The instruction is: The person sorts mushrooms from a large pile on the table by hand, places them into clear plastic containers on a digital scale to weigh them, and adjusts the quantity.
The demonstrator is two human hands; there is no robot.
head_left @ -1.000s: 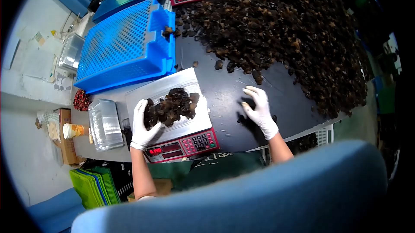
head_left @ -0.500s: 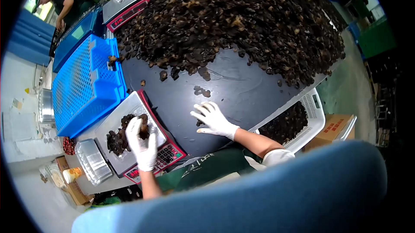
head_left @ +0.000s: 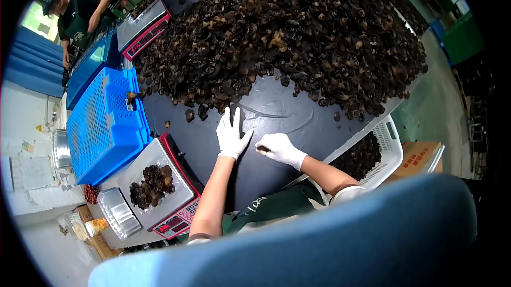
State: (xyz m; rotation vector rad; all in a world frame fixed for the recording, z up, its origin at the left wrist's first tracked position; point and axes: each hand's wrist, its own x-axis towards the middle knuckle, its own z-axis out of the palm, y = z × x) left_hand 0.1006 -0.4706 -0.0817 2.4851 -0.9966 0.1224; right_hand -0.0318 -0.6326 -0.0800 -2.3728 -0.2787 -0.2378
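Note:
My left hand (head_left: 232, 137), in a white glove, lies over the dark tabletop with its fingers stretched apart at the front edge of a big heap of wood ear mushrooms (head_left: 298, 37). To its right, my gloved right hand (head_left: 281, 149) is curled closed, and a dark bit of wood ear mushroom (head_left: 263, 149) shows at its fingers. On the near red-edged scale (head_left: 128, 180), a small pile of wood ear mushrooms (head_left: 152, 187) sits on a clear plastic tray. The scale's keypad is partly behind my left forearm.
Left stand a blue perforated crate (head_left: 98, 122) and stacked clear plastic trays (head_left: 118, 212). A second scale (head_left: 142, 29) is farther back, near a person in an apron (head_left: 80, 21). A white basket (head_left: 391, 148) of mushrooms and a cardboard box (head_left: 418, 159) are at right.
My left hand has moved from the mushrooms on the scale to the tabletop at the heap's edge. My right hand has closed; loose pieces have gone from the tabletop. The view has shifted slightly.

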